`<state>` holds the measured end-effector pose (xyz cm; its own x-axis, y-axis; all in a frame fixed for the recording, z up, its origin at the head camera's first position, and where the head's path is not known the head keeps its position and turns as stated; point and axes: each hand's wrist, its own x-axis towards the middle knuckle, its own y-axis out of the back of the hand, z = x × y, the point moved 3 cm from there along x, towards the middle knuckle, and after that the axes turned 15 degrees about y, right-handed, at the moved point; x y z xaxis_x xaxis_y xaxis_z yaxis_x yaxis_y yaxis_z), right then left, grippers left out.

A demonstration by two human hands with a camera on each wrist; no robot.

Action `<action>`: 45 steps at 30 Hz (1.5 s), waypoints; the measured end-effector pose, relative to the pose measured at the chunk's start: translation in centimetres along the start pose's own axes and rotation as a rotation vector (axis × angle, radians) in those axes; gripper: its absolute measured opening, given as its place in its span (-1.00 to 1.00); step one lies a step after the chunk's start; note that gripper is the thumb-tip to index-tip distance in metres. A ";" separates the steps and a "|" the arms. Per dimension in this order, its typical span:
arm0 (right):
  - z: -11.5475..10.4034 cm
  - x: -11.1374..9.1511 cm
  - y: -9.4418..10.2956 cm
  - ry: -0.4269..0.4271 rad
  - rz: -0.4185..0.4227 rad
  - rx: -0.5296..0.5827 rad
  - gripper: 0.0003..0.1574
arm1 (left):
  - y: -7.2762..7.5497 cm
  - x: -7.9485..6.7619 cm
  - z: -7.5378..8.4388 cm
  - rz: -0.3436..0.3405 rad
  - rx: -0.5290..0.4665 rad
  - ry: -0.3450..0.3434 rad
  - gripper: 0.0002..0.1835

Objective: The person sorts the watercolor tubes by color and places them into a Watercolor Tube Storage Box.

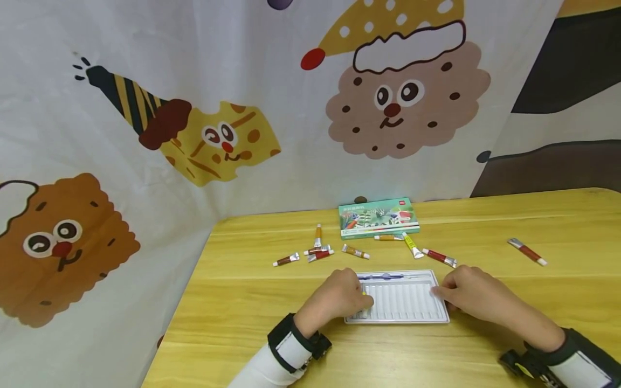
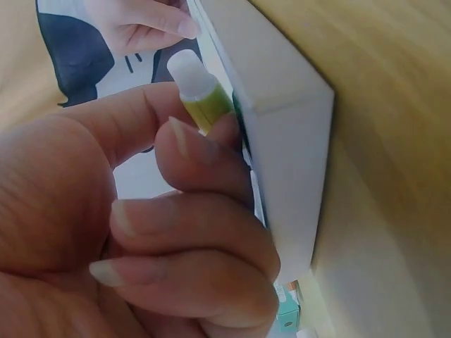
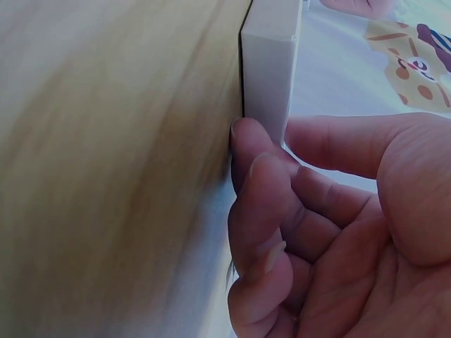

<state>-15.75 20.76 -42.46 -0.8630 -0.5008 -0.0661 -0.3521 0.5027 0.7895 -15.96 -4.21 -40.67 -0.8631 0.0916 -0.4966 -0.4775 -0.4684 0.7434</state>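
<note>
While my left hand (image 1: 339, 300) pinches a yellow-green paint tube (image 2: 201, 95) over the left end of the white ridged tray (image 1: 402, 319) on the wooden table (image 1: 509, 345), I see my right hand (image 1: 473, 295), fingers curled, gripping the tray's right edge.

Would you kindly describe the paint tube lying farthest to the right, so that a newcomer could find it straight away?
Start at the green paint box at the back of the wooden table and look far to its right. There a red tube lies alone on bare wood, well apart from the tubes clustered before the box.
</note>
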 end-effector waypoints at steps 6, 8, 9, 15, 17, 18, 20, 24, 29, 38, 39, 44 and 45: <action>-0.1 0.0 0.0 0.003 -0.001 0.001 -0.63 | 0.0 -0.1 0.1 0.006 0.010 -0.003 -0.45; -0.1 0.0 0.0 0.004 0.000 0.002 -0.64 | 0.0 0.0 0.1 0.009 0.013 -0.002 -0.44; -0.1 0.0 0.0 0.007 0.001 -0.001 -0.64 | 0.0 0.0 0.1 0.010 0.014 -0.002 -0.43; 0.1 0.1 0.0 0.014 0.005 -0.007 -0.65 | 0.1 0.1 -0.2 0.010 0.031 -0.027 -0.41; 0.1 0.1 0.0 0.011 0.004 -0.002 -0.66 | 0.2 0.1 -0.2 0.001 0.037 -0.031 -0.43; 0.1 0.1 0.0 0.008 0.001 0.001 -0.66 | 0.2 0.1 -0.3 -0.004 0.037 -0.030 -0.43; 0.2 0.1 0.0 0.004 -0.003 0.005 -0.67 | 0.3 0.0 -0.3 -0.014 0.032 -0.026 -0.46; 0.2 0.0 0.0 0.000 -0.008 0.007 -0.68 | 0.4 0.0 -0.3 -0.021 0.022 -0.034 -0.51; 0.2 0.1 0.0 -0.001 -0.007 0.006 -0.68 | 0.5 0.0 -0.4 -0.006 0.023 -0.050 -0.60; 0.2 0.0 -0.1 -0.007 -0.005 0.003 -0.65 | 0.5 0.2 -0.4 0.017 0.011 -0.046 -0.63; 0.3 0.0 -0.1 -0.006 -0.004 0.002 -0.65 | 0.5 0.3 -0.5 0.021 0.009 -0.051 -0.63; 0.2 0.0 0.0 0.003 0.001 -0.001 -0.64 | 0.5 0.4 -0.6 0.027 -0.003 -0.069 -0.60; 0.2 0.0 0.0 0.005 0.001 0.000 -0.64 | 0.4 0.5 -0.6 0.026 -0.002 -0.071 -0.59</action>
<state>-15.84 20.87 -42.62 -0.8613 -0.5042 -0.0624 -0.3515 0.5027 0.7898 -16.47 -4.90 -40.84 -0.8848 0.1417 -0.4440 -0.4545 -0.4728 0.7549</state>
